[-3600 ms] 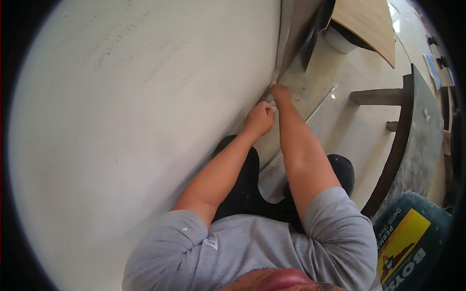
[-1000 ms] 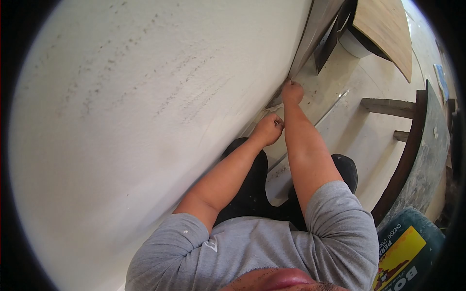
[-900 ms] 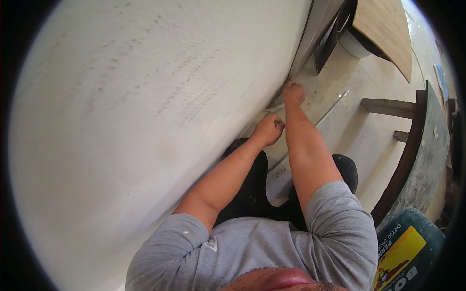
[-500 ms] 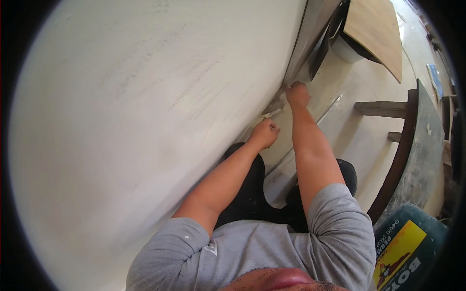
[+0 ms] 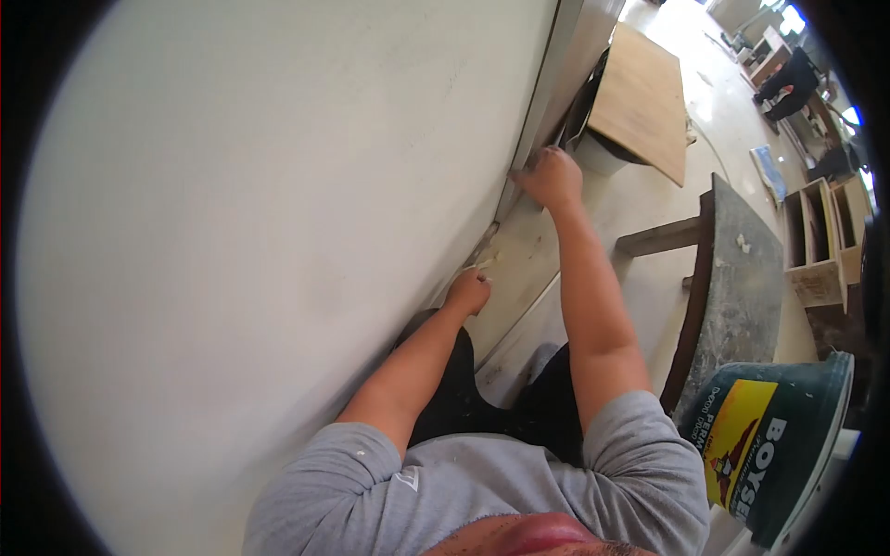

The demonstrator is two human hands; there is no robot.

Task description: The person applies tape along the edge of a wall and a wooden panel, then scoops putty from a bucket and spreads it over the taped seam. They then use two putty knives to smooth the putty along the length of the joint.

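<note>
Low beside the base of a large white panel, my left hand is closed around something small and pale whose ends stick out at the fingers. My right hand is farther forward, at the panel's far edge strip. Its fingers are curled against that edge, and what they hold, if anything, is hidden. Pale scraps lie on the floor just ahead of my left hand.
A wooden board rests over a white container beyond my right hand. A dusty dark bench stands at the right, with a green bucket near me. Farther off are a wooden shelf unit and a person in dark clothes.
My right hand has moved from the floor-level corner up onto the panel's edge strip. The view has swung right, showing more of the bucket and the room. My left hand stays low and closed.
</note>
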